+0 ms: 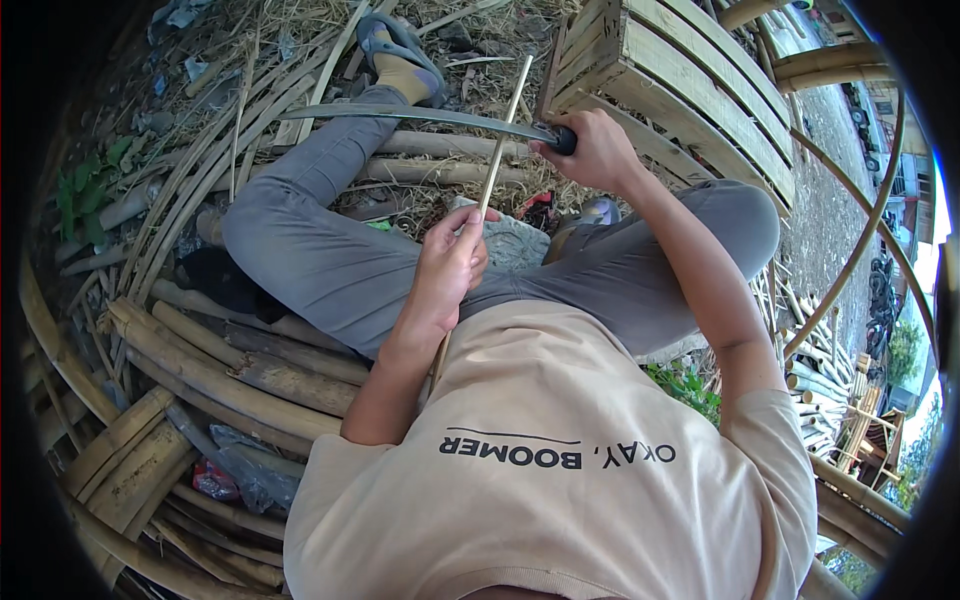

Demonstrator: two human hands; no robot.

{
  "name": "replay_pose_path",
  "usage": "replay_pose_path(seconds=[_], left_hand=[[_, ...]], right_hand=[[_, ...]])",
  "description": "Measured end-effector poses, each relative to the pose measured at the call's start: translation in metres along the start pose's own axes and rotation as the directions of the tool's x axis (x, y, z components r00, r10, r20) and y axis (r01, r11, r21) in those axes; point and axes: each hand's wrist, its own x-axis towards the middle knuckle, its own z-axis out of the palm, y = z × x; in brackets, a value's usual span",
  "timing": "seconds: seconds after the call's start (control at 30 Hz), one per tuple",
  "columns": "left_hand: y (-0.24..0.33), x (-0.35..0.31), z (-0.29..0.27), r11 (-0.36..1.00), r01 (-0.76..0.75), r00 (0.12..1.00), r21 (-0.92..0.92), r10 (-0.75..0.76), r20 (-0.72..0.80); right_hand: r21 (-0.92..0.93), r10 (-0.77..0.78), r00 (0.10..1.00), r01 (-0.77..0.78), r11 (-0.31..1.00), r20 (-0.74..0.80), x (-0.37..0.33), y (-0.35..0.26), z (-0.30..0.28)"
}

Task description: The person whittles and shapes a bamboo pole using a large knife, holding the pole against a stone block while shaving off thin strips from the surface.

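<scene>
My left hand (455, 262) is closed around a thin, pale bamboo strip (497, 150), which slants up and away past my fingers, its lower end running back along my forearm. My right hand (592, 150) grips the black handle of a machete (430, 115). Its long, slightly curved blade points left and lies across the strip above my left hand; whether the edge touches the strip I cannot tell. A sandalled foot (402, 60) shows beyond the blade's middle, and my grey-trousered leg (300, 215) passes beneath its far part.
A slatted wooden crate (700, 90) stands close beyond my right hand. Long bamboo strips (190, 190) lie in a bundle at the left. Thick bamboo poles (240, 390) form a seat beside me. A grey stone (515, 243) sits between my legs. Cut bamboo (815, 375) is piled at right.
</scene>
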Motion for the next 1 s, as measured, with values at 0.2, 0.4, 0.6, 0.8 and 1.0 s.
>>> replay_pose_path(seconds=[0.2, 0.4, 0.6, 0.8, 1.0], left_hand=[[-0.012, 0.003, -0.015, 0.999, -0.004, 1.000, 0.037, 0.004, -0.016], [-0.013, -0.001, -0.019, 0.997, -0.056, 0.998, 0.045, 0.056, -0.011], [-0.014, -0.007, -0.009, 0.988, -0.137, 0.990, 0.074, 0.139, -0.021], [-0.008, -0.010, -0.006, 0.989, -0.132, 0.991, 0.064, 0.134, -0.029], [-0.016, -0.019, -0.007, 0.975, -0.190, 0.982, 0.117, 0.188, 0.032]], right_hand=[[-0.010, -0.068, 0.998, 0.069, 0.998, 0.010, -0.001, 0.006, 0.012], [0.031, -0.053, 0.998, 0.052, 0.998, 0.045, 0.000, -0.004, 0.013], [0.027, 0.015, 0.999, -0.015, 1.000, -0.031, 0.000, -0.004, 0.007], [-0.109, -0.077, 0.986, 0.062, 0.992, -0.146, 0.002, 0.009, -0.001], [-0.063, 0.242, 0.934, -0.267, 0.962, -0.262, 0.011, 0.064, -0.026]])
